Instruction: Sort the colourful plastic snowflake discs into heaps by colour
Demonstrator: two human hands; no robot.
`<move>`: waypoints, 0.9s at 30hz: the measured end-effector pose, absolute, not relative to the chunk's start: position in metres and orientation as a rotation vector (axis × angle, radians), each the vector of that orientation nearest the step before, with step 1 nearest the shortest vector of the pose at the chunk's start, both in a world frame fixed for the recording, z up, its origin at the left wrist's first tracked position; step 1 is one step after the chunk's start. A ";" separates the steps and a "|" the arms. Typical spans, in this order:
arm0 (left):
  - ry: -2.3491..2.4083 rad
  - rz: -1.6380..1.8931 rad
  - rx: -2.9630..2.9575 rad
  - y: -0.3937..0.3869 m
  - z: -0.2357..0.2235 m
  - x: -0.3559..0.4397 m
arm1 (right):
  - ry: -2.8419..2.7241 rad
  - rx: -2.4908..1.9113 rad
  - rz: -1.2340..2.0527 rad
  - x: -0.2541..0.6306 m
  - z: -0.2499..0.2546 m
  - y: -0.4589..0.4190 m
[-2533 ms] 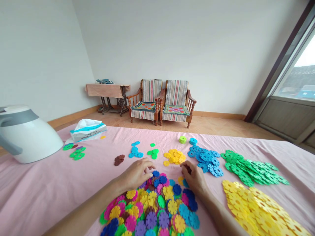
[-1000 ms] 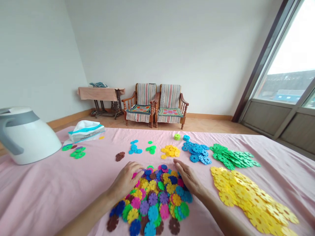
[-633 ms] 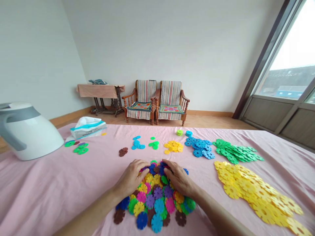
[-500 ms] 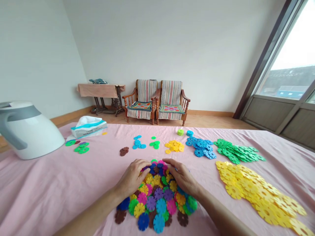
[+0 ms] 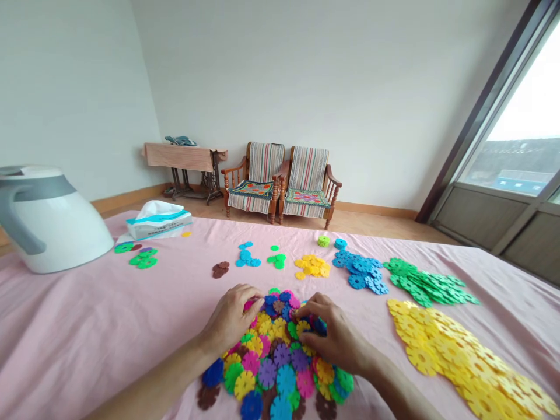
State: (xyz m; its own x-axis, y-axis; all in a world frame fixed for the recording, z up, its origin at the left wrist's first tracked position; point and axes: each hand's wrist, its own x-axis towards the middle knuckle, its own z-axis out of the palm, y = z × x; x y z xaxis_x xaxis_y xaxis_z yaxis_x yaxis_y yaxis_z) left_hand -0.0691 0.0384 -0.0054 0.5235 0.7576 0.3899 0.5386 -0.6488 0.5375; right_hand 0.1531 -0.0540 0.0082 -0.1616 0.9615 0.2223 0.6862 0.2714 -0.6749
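In front of me a mixed heap of plastic snowflake discs (image 5: 268, 373) lies on the pink cloth, in purple, yellow, pink, green, brown and blue. My left hand (image 5: 234, 318) rests against the heap's upper left edge, fingers bent and thumb apart from them, holding no disc that I can see. On the heap's right side is my right hand (image 5: 335, 329), its fingers spread over the discs. A yellow disc (image 5: 303, 328) shows between its thumb and forefinger, lying in the heap. Both hands' fingertips partly hide the discs beneath.
Sorted discs lie beyond: brown (image 5: 220, 269), light blue (image 5: 247, 257), yellow (image 5: 312, 266), blue (image 5: 361, 269) and green (image 5: 431, 283). A long yellow spread (image 5: 468, 356) covers the right. A white kettle (image 5: 65, 224) and a tissue box (image 5: 160, 224) stand at left.
My right hand's fingers have bent and spread inward over the heap's right side. My left hand has shifted only slightly. The view has tilted a little.
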 end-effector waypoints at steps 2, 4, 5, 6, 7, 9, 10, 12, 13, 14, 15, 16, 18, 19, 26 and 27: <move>1.068 0.860 2.427 0.038 -0.005 -0.069 | -1.931 -1.470 0.576 0.152 0.006 -0.053; 1.058 0.851 2.437 0.039 -0.006 -0.069 | -1.936 -1.472 0.568 0.152 0.004 -0.052; 1.053 0.848 2.440 0.039 -0.006 -0.069 | -1.940 -1.477 0.564 0.152 0.003 -0.052; 1.049 0.847 2.441 0.039 -0.006 -0.069 | -1.942 -1.484 0.559 0.152 0.003 -0.053; 1.047 0.847 2.442 0.039 -0.006 -0.069 | -1.944 -1.492 0.553 0.153 0.003 -0.053; 1.049 0.849 2.442 0.039 -0.006 -0.069 | -1.949 -1.512 0.532 0.155 0.005 -0.055; 1.050 0.850 2.443 0.039 -0.007 -0.069 | -1.950 -1.525 0.509 0.155 0.005 -0.056; 1.046 0.851 2.445 0.039 -0.007 -0.069 | -1.958 -1.558 0.457 0.157 0.006 -0.057; 1.043 0.849 2.448 0.039 -0.007 -0.069 | -1.966 -1.573 0.438 0.157 0.006 -0.058; 1.041 0.847 2.451 0.039 -0.007 -0.069 | -1.973 -1.585 0.426 0.157 0.005 -0.058; 1.039 0.845 2.454 0.039 -0.007 -0.069 | -1.979 -1.593 0.423 0.157 0.005 -0.058; 1.038 0.844 2.458 0.039 -0.007 -0.069 | -1.982 -1.596 0.428 0.156 0.005 -0.059; 1.037 0.840 2.464 0.040 -0.007 -0.069 | -1.974 -1.579 0.474 0.154 0.005 -0.059; 1.035 0.838 2.467 0.040 -0.007 -0.069 | -1.961 -1.564 0.524 0.153 0.006 -0.060; 1.024 0.840 2.471 0.040 -0.008 -0.069 | -1.703 -1.435 0.882 0.159 0.014 -0.050; 1.022 0.842 2.472 0.040 -0.008 -0.069 | -1.639 -1.451 0.862 0.163 0.013 -0.044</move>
State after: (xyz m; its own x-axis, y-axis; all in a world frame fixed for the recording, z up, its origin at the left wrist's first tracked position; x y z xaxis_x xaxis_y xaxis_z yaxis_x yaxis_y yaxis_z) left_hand -0.0689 0.0398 -0.0078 0.5669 0.7235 0.3939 0.5249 -0.6858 0.5042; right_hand 0.1632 -0.0443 0.0130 -0.0559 0.9924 0.1096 0.4721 0.1230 -0.8729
